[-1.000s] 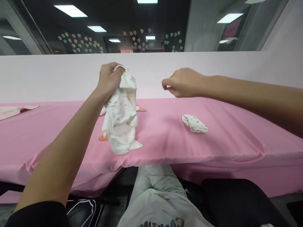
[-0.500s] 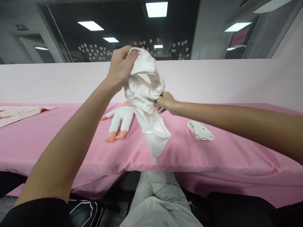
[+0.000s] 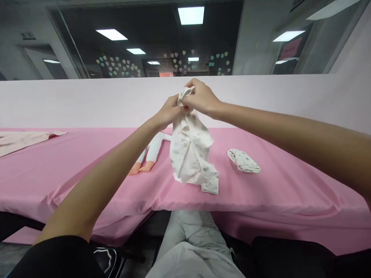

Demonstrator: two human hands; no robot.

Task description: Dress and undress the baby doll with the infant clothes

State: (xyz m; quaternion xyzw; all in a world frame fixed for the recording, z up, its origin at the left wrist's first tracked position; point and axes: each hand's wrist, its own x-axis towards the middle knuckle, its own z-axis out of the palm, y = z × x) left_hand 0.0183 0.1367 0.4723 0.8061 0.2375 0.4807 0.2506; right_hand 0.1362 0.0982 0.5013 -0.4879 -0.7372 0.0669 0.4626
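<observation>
A white baby garment (image 3: 189, 148) with a small print hangs above the pink-covered table, its lower end near the tabletop. My left hand (image 3: 171, 111) grips its gathered top edge from the left. Close against it, my right hand (image 3: 203, 98) pinches the same bunched edge. The fingertips of both hands are partly hidden by fabric and by each other. Behind my left forearm lies a baby doll (image 3: 155, 148) in white; only its legs, feet and part of an arm show.
A folded printed cloth (image 3: 244, 160) rests on the pink table cover (image 3: 290, 181) to the right. A pale pink mat (image 3: 26, 139) lies at the far left. Behind the table stands a low white wall (image 3: 87, 102) with a window above it.
My left hand has come down and right, and my right hand has risen to meet it. The garment now hangs right way out, print showing, from both hands.
</observation>
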